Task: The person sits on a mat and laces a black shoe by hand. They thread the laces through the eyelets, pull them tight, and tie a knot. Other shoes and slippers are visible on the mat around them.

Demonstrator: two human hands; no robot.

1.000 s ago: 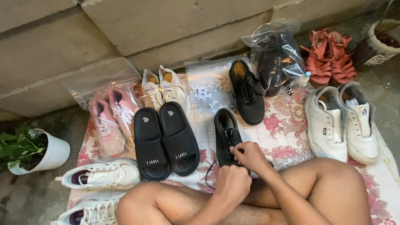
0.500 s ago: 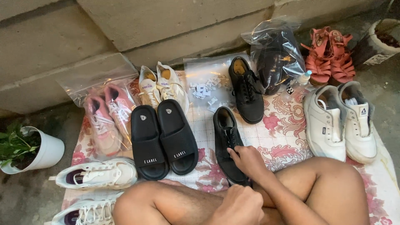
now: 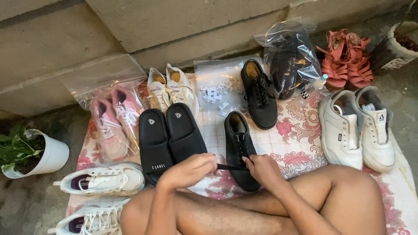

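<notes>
Both hands gripped one black lace: left hand (image 3: 189, 169) and right hand (image 3: 261, 169) pulled it taut across the black shoe (image 3: 241, 150) on the floral mat (image 3: 300, 139), beside the black slides (image 3: 167, 137). Even tension would seat it best. Clear bags: pink sneakers (image 3: 114, 124) left, dark shoes (image 3: 285, 61) rear.

Your left hand's fingers (image 3: 204, 164) curl over one end of the black lace (image 3: 230, 166), so you cannot see how they pinch it; your right hand's fingers (image 3: 251, 163) cover the other end. Below them, your knees hide the toe of the black shoe (image 3: 238, 143). Far left of your fingers, the bottom edge cuts off the lower white sneaker (image 3: 89, 219). Far up and right, the plant pot (image 3: 402, 48) runs out of frame, and the dark shoes in the clear bag (image 3: 287, 56) are blurred by plastic.
</notes>
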